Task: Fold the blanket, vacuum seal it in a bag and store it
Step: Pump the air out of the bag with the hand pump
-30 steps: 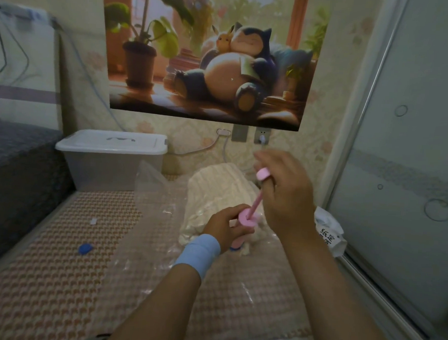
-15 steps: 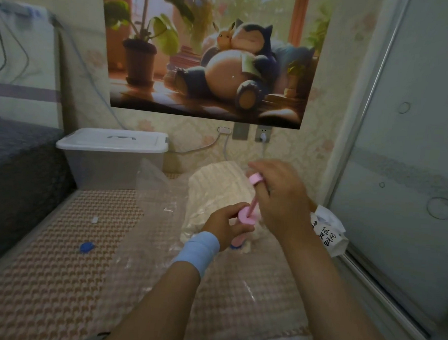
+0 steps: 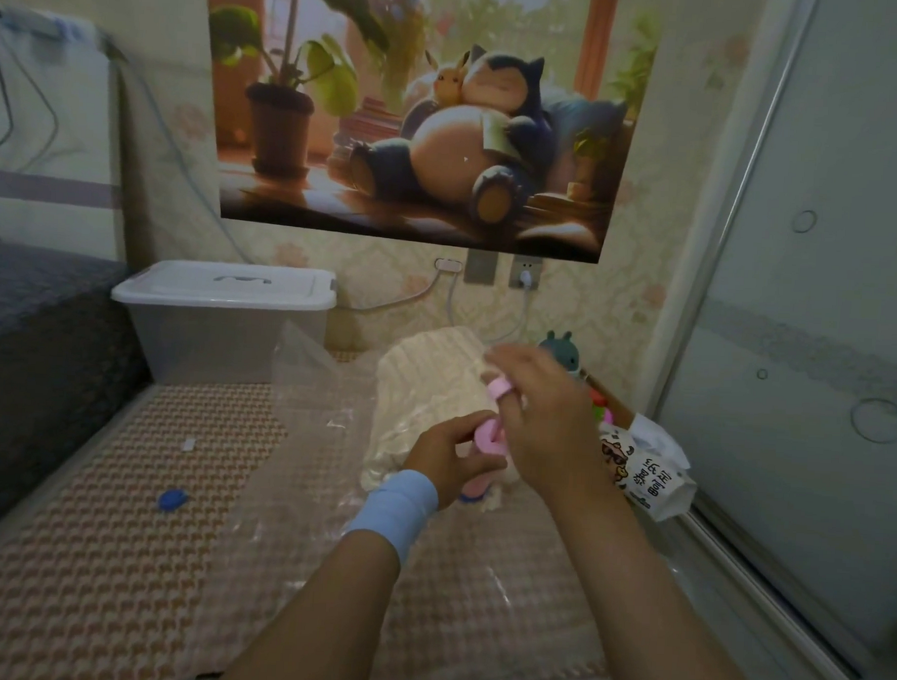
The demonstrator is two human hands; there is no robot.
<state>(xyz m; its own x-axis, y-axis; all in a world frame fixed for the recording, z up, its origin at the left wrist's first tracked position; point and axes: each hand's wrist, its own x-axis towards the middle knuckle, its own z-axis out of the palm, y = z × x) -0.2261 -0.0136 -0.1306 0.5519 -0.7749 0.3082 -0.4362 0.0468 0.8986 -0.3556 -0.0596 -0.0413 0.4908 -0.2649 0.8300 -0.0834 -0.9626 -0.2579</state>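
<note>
The pink pump handle (image 3: 501, 391), pinched in the right hand (image 3: 540, 426), is driven lower than a second ago; its barrel (image 3: 486, 440) is gripped by the left hand (image 3: 446, 458). The bagged blanket (image 3: 424, 385), at eleven o'clock of the hands, is judged mid-evacuation.

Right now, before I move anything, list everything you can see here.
cream folded blanket: one, cream, inside the bag, mid-mat
clear plastic vacuum bag: one, transparent, lying on the mat
pink plastic hand pump: one, pink, upright on the bag
small blue cap: one, blue, on the mat, left
woven brown-and-cream mat: one, underneath
translucent storage box with white lid: one, by the back wall
cartoon poster: one, on the wall
white printed packet: one, right edge
teal toy figure: one, behind the right hand
left hand: grip round the pump's barrel, light blue wristband
right hand: grip on the pump's handle
</note>
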